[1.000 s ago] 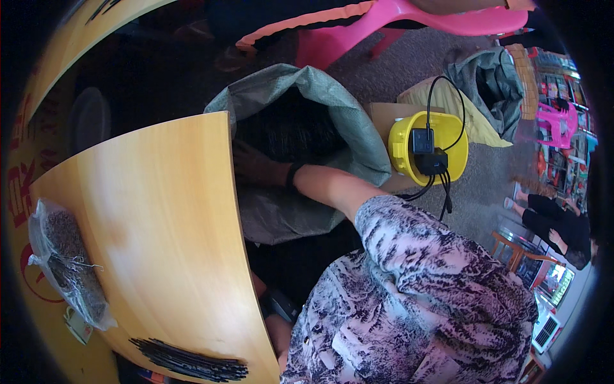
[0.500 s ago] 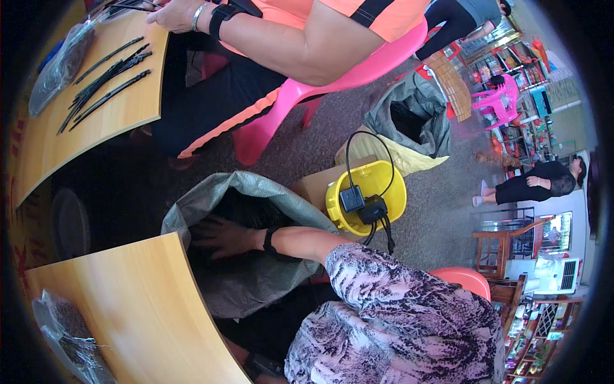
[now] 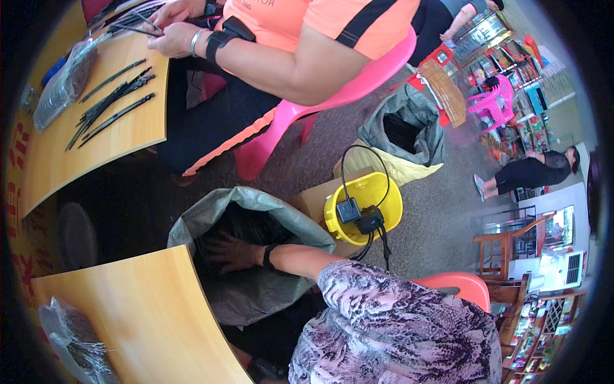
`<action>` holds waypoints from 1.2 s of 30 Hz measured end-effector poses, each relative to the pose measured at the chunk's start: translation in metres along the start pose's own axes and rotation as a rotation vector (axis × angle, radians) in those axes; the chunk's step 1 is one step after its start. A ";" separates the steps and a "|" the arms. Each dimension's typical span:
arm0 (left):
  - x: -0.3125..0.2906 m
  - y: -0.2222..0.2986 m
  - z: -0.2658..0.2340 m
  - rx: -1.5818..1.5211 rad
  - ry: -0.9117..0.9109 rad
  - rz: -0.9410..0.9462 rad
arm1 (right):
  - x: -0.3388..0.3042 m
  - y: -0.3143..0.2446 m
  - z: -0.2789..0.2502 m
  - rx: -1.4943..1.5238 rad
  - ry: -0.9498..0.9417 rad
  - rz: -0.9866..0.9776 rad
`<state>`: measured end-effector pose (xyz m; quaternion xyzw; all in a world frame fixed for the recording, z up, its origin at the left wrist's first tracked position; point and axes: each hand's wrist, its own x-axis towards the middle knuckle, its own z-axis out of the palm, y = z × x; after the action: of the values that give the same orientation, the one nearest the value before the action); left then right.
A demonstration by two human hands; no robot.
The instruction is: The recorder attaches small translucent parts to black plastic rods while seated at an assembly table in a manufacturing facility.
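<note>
My left hand (image 3: 235, 253), a black band at its wrist, is inside a grey-green woven sack (image 3: 214, 211) with fingers spread, palm down. Under it is a dark mass that looks like thin black strands; I see nothing gripped. My left arm comes from a patterned short sleeve at the lower right. Of my right hand (image 3: 240, 356) only a bit of skin and a dark wrist device show below the table edge at the bottom; its fingers are hidden. A wooden table (image 3: 147, 301) stands beside the sack, bearing a clear plastic bag (image 3: 77, 342) with thin silvery wires.
A co-worker in an orange shirt (image 3: 268, 64) sits on a pink chair (image 3: 281, 128), holding thin dark strips above another table (image 3: 144, 125). Black bundles (image 3: 115, 105) lie there. A yellow bin (image 3: 396, 198) with black devices and cables stands right of my sack; another sack (image 3: 416, 144) is beyond.
The view has shifted, so most things sit a little lower. My left hand stays spread inside the sack. The co-worker's hands have come further into view, and a person in the background has turned.
</note>
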<state>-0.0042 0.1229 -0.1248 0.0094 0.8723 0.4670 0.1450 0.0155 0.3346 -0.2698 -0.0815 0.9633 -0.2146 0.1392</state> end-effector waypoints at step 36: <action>-0.043 0.032 -0.014 -0.167 0.104 -0.055 | -0.228 -0.227 -0.410 0.927 1.124 -0.833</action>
<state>0.0296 0.1235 -0.0805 -0.0507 0.8367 0.5336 0.1126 0.1293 0.3410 0.2392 -0.2461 0.5947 -0.6311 -0.4329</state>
